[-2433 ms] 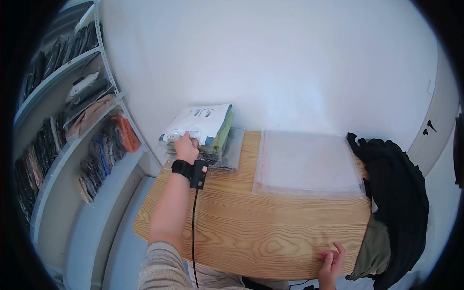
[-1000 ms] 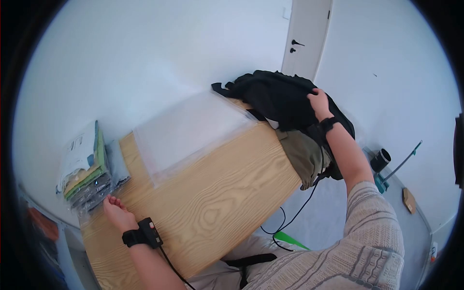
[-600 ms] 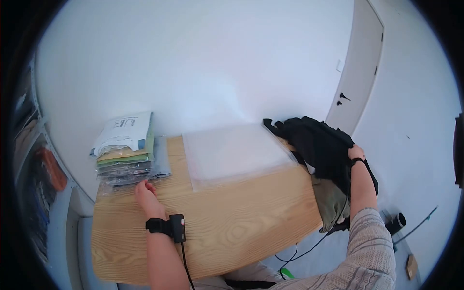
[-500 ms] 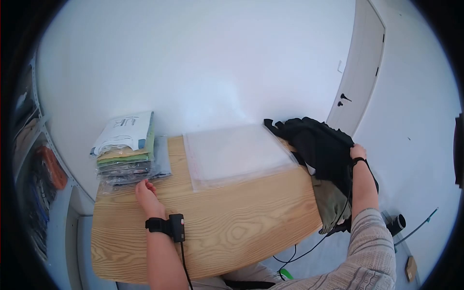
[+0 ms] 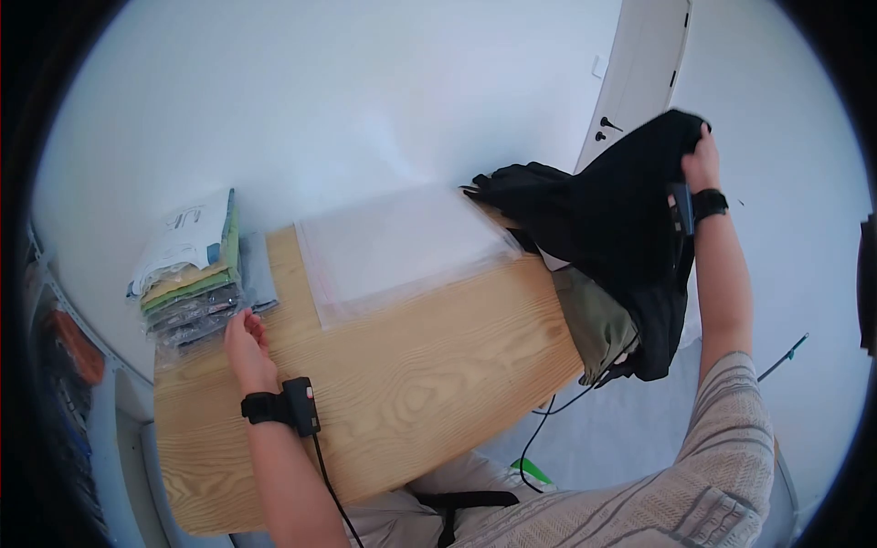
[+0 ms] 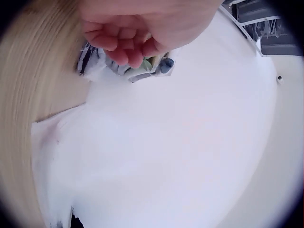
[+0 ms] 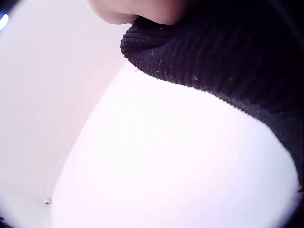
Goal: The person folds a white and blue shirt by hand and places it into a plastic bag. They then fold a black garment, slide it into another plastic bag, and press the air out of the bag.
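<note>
My right hand (image 5: pixel 702 164) pinches the edge of a black ribbed garment (image 5: pixel 630 196) and holds that side up above the table's right end. In the right wrist view the ribbed edge (image 7: pixel 190 76) of the cloth folds under the fingers. Dark cloth still lies below, with an olive green garment (image 5: pixel 594 315) hanging over the table edge. My left hand (image 5: pixel 248 349) rests near the table with loosely curled fingers and holds nothing. It is beside the front of a stack of bagged clothes (image 5: pixel 196 274), topped by a white package. The left wrist view shows its bent fingers (image 6: pixel 128 40).
Clear flat plastic bags (image 5: pixel 402 242) lie in the middle of the wooden table (image 5: pixel 411 365). Shelving (image 5: pixel 100 384) with bagged clothes stands at the left. A cable (image 5: pixel 530 438) hangs by the right table edge. A white door (image 5: pixel 630 82) is at the back right.
My right hand first moved from the table's front to the black garment, then lifted its edge up. My left hand came off the top of the stack down to its front.
</note>
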Demonstrator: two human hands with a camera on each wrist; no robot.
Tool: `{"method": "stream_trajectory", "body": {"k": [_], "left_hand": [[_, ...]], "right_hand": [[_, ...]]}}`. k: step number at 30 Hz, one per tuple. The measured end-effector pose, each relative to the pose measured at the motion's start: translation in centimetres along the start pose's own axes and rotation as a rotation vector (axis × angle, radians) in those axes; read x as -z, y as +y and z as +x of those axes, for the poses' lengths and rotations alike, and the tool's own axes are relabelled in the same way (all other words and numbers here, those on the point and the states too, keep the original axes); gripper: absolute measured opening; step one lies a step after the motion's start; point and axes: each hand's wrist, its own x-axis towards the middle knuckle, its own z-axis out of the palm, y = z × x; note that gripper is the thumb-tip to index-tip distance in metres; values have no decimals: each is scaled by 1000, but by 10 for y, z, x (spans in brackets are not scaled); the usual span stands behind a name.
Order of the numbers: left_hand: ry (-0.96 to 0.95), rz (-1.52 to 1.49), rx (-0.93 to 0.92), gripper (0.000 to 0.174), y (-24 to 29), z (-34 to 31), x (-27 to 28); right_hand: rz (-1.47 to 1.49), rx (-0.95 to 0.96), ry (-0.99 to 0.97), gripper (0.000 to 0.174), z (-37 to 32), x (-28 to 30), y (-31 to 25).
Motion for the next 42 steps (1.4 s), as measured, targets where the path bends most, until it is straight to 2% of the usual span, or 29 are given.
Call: {"method": "stream_trajectory", "body": {"k": [1, 3, 4, 6, 7, 9, 10, 12, 13, 14, 15, 16, 17, 18, 20, 21, 22, 23, 24, 26, 27, 29, 30, 32, 34, 36, 37, 39, 42], "left_hand": [[-94, 2, 7, 13, 2, -1, 0], [-188, 5, 20, 12, 6, -4, -4], [-219, 4, 26, 12, 8, -5, -7], [-250, 10, 40, 11, 13, -13, -11], [-341, 21, 39, 12, 18, -20, -14], [-436, 36, 38, 13, 19, -27, -21], [-516, 71, 52, 16, 17, -28, -25], [-592, 110, 58, 19, 20, -34, -30], [-694, 133, 73, 22, 22, -41, -34], [-794, 159, 92, 26, 22, -48, -36], [-786, 168, 90, 26, 24, -56, -38], [-891, 205, 128, 33, 27, -65, -40], [-996, 243, 164, 40, 30, -72, -43], [-988, 252, 164, 40, 31, -78, -44], [-1191, 274, 406, 58, 31, -86, -47], [-1190, 277, 407, 58, 27, -86, -47], [-1340, 289, 436, 67, 21, -84, -47], [-1491, 300, 466, 77, 14, -84, -48], [-1492, 304, 470, 77, 11, -85, -49], [-1552, 508, 139, 81, 5, -86, -52], [-1550, 514, 142, 81, 14, -95, -55], [-1266, 869, 377, 74, 34, -110, -58], [-1264, 875, 389, 74, 29, -105, -56], [-1184, 976, 244, 72, 16, -89, -49], [-1183, 913, 204, 64, 13, -87, -44], [-1181, 848, 163, 57, 11, -87, -42], [-1165, 893, 161, 56, 12, -86, -43], [-1152, 903, 156, 56, 11, -84, -42], [-1183, 915, 142, 54, 18, -89, -45]], "right_hand": [[626, -268, 170, 60, -23, -79, -75], [-297, 347, -49, 55, 26, -60, -65], [-302, 344, -50, 55, 25, -55, -64], [110, 152, -73, 40, 11, -101, -110], [316, 55, -79, 35, -6, -129, -135], [731, -138, -85, 33, -69, -181, -191], [622, -131, -195, 27, -77, -182, -189], [1107, -319, -990, 23, -3, -149, -114], [1115, -316, -991, 23, -109, -168, -149], [817, -286, -455, 22, -132, -226, -181], [832, -312, -510, 23, -137, -226, -164], [782, -336, -373, 25, -178, -253, -178], [774, -388, -415, 21, -214, -266, -193], [763, -442, -456, 16, -244, -273, -203], [756, -559, -451, 14, -279, -279, -184], [779, -588, -478, 14, -301, -285, -183], [801, -615, -503, 13, -321, -287, -181], [823, -649, -631, 12, -337, -281, -174], [846, -681, -758, 11, -352, -276, -164], [700, -682, -952, 20, -383, -270, -136], [705, -686, -950, 20, -391, -267, -137], [299, -554, -1543, 29, -400, -255, -147], [72, -469, -1815, 35, -402, -249, -151], [91, -466, -1805, 29, -399, -239, -146], [325, -597, -1429, 23, -389, -224, -123], [338, -810, -968, 15, -384, -207, -112], [338, -823, -963, 15, -389, -200, -96], [370, -822, -499, 20, -404, -196, -58], [289, -766, -511, 32, -444, -212, -47]]}}
